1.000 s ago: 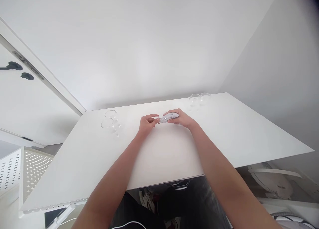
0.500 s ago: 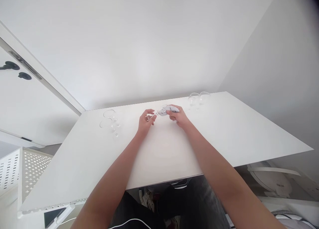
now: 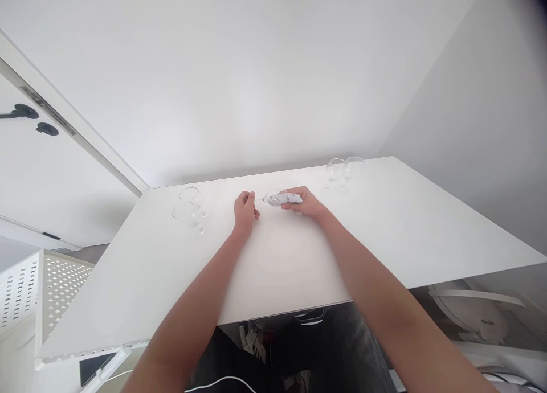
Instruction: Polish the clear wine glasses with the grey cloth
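Note:
A clear wine glass (image 3: 268, 199) lies on its side in the air between my hands, over the white table (image 3: 286, 262). My left hand (image 3: 245, 211) is closed round its stem and foot end. The bowl points right, toward my right hand (image 3: 306, 200), which is closed on a whitish cloth (image 3: 293, 198). Part of that cloth shows inside the bowl and part sticks out past the rim. The fingers of my right hand hide some of the bowl.
On the left of the table stand clear stemmed glasses (image 3: 184, 212). More clear glasses (image 3: 337, 171) stand at the back right, near the wall (image 3: 256, 85). A white perforated rack (image 3: 64, 285) is beside the table's left edge. A door with dark handles (image 3: 26, 111) is further left.
The wine glass has turned to lie more level, with the cloth now further inside its bowl. My left fingers have closed more tightly round the stem end.

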The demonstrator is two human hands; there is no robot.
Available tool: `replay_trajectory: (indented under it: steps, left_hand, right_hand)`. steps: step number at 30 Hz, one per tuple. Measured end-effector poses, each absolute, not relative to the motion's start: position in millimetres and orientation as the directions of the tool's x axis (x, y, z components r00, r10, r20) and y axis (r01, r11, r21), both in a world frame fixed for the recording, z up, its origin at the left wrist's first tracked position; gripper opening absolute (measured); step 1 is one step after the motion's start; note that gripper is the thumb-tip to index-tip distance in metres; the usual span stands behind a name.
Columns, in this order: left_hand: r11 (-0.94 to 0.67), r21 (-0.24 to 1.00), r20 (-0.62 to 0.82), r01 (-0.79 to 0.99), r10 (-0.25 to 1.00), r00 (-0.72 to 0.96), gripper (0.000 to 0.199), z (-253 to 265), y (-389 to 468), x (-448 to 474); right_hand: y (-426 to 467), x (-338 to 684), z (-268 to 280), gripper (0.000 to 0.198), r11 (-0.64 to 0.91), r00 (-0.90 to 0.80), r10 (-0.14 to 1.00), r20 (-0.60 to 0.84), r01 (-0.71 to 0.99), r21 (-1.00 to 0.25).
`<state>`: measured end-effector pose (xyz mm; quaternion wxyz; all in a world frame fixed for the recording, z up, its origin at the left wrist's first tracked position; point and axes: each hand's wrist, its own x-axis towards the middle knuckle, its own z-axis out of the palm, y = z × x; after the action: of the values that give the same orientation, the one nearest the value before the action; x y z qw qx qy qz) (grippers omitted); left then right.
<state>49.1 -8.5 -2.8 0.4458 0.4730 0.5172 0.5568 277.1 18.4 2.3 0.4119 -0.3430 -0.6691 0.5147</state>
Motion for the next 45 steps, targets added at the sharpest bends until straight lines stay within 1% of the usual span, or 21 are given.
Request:
replay_trajectory:
  steps: [2, 4, 6, 9, 12, 17, 20, 22, 23, 25, 28, 31, 34, 37, 39, 41, 45]
  left_hand:
    - [-0.097, 0.995, 0.095, -0.014, 0.987, -0.126, 0.032, -0.6, -10.4, 51.9]
    - [-0.141, 0.990, 0.141, 0.008, 0.987, -0.071, 0.030, 1.2, -12.6, 54.7]
    - [-0.158, 0.986, 0.159, 0.048, 0.987, -0.024, 0.032, 2.1, -14.3, 56.5]
    - [-0.142, 0.987, 0.143, 0.076, 0.990, -0.005, 0.034, 2.0, -15.0, 56.3]
    - [-0.111, 0.991, 0.111, 0.069, 0.994, -0.009, 0.041, 1.0, -14.6, 54.1]
    - [-0.090, 0.992, 0.091, 0.087, 0.996, -0.011, 0.047, -0.4, -14.8, 52.3]
    - [-0.062, 0.995, 0.066, 0.075, 0.997, -0.048, 0.053, -0.4, -13.6, 52.4]
    - [-0.057, 0.997, 0.061, 0.051, 0.995, -0.075, 0.053, 0.2, -12.4, 53.0]
    - [-0.070, 0.997, 0.072, 0.034, 0.994, -0.080, 0.049, 0.7, -11.8, 53.4]
    - [-0.116, 0.993, 0.115, 0.003, 0.991, -0.071, 0.039, 1.8, -11.5, 54.4]
    - [-0.167, 0.986, 0.167, 0.015, 0.985, -0.042, 0.034, 3.0, -12.8, 55.6]
    - [-0.141, 0.989, 0.142, 0.047, 0.990, -0.007, 0.036, 3.7, -14.8, 55.9]
    - [-0.089, 0.996, 0.088, 0.031, 0.996, 0.020, 0.041, 4.4, -15.1, 55.5]
    - [-0.033, 0.999, 0.034, 0.006, 0.999, -0.027, 0.048, 4.1, -13.0, 54.7]
    - [-0.025, 1.000, 0.024, -0.011, 0.997, -0.072, 0.051, 3.2, -11.5, 54.3]
    - [-0.057, 0.998, 0.056, -0.003, 0.995, -0.076, 0.050, 2.2, -11.0, 53.9]
    - [-0.123, 0.989, 0.124, 0.080, 0.992, -0.007, 0.041, 1.1, -12.2, 53.4]
  right_hand:
    - [21.9, 274.9, 1.2, 0.046, 0.220, -0.312, 0.925, 0.215, -0.019, -0.975]
    - [24.9, 273.5, 1.1, 0.044, 0.190, -0.234, 0.949, 0.212, -0.113, -0.975]
    - [26.4, 273.2, 1.7, 0.044, 0.157, -0.230, 0.953, 0.198, -0.186, -0.970]
    - [25.6, 274.0, 2.5, 0.045, 0.133, -0.294, 0.934, 0.202, -0.237, -0.962]
    - [23.9, 274.7, 1.9, 0.051, 0.139, -0.338, 0.917, 0.210, -0.222, -0.965]
    - [24.5, 276.4, -1.4, 0.062, 0.186, -0.299, 0.929, 0.218, -0.132, -0.974]
    - [23.8, 276.1, -0.3, 0.066, 0.178, -0.315, 0.928, 0.200, -0.096, -0.979]
    - [23.0, 275.3, 1.5, 0.061, 0.173, -0.339, 0.921, 0.190, -0.080, -0.982]
    - [22.9, 274.8, 2.4, 0.057, 0.175, -0.337, 0.921, 0.193, -0.084, -0.981]
    - [23.8, 273.9, 3.4, 0.048, 0.184, -0.310, 0.927, 0.212, -0.118, -0.976]
    - [26.4, 273.2, 2.7, 0.042, 0.180, -0.278, 0.933, 0.228, -0.187, -0.966]
    - [28.1, 274.4, 0.3, 0.044, 0.179, -0.267, 0.935, 0.232, -0.208, -0.962]
    - [27.4, 277.1, -2.0, 0.049, 0.202, -0.254, 0.936, 0.244, -0.180, -0.963]
    - [25.3, 278.3, -2.6, 0.054, 0.207, -0.301, 0.927, 0.225, -0.091, -0.974]
    - [24.4, 277.7, -1.9, 0.057, 0.209, -0.313, 0.926, 0.211, -0.038, -0.977]
    - [24.5, 276.7, -0.9, 0.056, 0.222, -0.247, 0.943, 0.225, -0.040, -0.974]
    - [26.2, 276.2, 1.3, 0.047, 0.277, -0.080, 0.955, 0.286, -0.105, -0.955]
